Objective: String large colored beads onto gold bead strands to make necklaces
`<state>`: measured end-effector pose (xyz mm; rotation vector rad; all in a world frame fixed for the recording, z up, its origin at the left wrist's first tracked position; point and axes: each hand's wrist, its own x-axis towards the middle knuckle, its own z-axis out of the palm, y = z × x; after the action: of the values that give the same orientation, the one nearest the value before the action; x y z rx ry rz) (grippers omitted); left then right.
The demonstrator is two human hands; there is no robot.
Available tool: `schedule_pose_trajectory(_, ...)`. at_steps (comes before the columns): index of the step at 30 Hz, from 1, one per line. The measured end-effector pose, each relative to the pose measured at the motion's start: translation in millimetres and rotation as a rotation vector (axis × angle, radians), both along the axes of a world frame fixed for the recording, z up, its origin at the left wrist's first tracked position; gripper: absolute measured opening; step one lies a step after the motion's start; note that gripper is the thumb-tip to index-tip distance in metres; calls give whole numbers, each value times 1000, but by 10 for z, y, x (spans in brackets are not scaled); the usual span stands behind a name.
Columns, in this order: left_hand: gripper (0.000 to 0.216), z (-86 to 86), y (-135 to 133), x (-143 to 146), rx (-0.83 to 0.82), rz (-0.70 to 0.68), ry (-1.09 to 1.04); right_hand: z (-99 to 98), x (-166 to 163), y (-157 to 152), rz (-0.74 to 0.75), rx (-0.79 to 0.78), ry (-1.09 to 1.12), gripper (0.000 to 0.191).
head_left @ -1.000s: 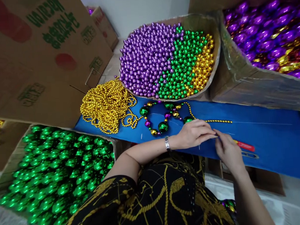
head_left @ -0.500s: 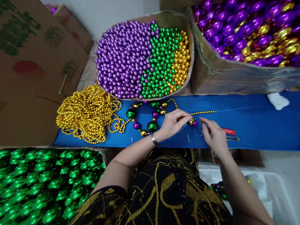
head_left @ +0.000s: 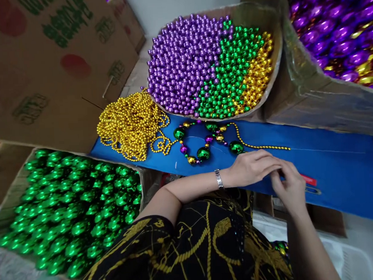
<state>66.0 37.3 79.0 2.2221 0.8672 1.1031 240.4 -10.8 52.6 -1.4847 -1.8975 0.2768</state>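
Observation:
Over the front edge of the blue table (head_left: pixel 328 167), my left hand (head_left: pixel 253 168) and my right hand (head_left: pixel 289 187) meet at the fingertips. Both are closed in a pinch, and what lies between the fingers is hidden. Just beyond my left hand lies a string of mixed beads, with a large green bead (head_left: pixel 236 147) closest to the fingers. Further left the string curves in a loop past another green bead (head_left: pixel 203 153). A thin gold bead chain (head_left: pixel 260 147) runs right from it and ends in a fine pale thread (head_left: pixel 324 150).
A heap of gold bead chains (head_left: pixel 127 125) lies on the table's left. Behind stands a box of small purple beads (head_left: pixel 184 66), green and gold ones. Large purple beads (head_left: pixel 338 28) fill a box at right, green beads (head_left: pixel 81 209) one at lower left. A red-handled tool (head_left: pixel 308 179) lies near my right hand.
My hands have come together at the fingertips and moved toward the table's front edge. The view has turned, so the table and boxes sit further right in the picture.

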Motion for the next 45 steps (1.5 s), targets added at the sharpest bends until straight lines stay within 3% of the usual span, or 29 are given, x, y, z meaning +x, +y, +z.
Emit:
schedule_pose_trajectory(11, 31, 34, 35, 37, -27, -29, 57, 22, -44, 4, -27, 65, -10, 23)
schedule_pose_trajectory(17, 29, 129, 121, -6, -17, -64, 35, 67, -134, 23, -85, 132, 18, 30)
schedule_pose_trajectory(20, 24, 250, 188, -47, -51, -58, -53, 43, -164, 91, -65, 70, -7, 21)
schedule_pose_trajectory(25, 19, 415, 322, -93, -209, -6, -279, 53, -165, 200, 32, -91, 64, 25)
schedule_pose_trajectory(28, 32, 307, 347, -95, -305, -83, -348, 125, -157, 212, -14, -41, 122, 23)
schedule_pose_trajectory(31, 73, 22, 315, -57, -303, -271, -226, 199, -142, 204, -70, -67, 200, 25)
schedule_pose_trajectory(34, 86, -261, 276, 23, -331, -339, -89, 220, -120, 193, -108, -156, 258, 30)
schedule_pose_trajectory(37, 77, -386, 271, 98, -365, -343, -33, 201, -91, 184, -154, -214, 432, 32)
schedule_pose_trajectory(40, 62, -395, 270, 144, -290, -381, 96, 243, -94, 171, -160, -214, 681, 32)
schedule_pose_trajectory(45, 31, -426, 176, 151, -70, -375, 397, 619, -31, 139, -224, -95, 1023, 29)
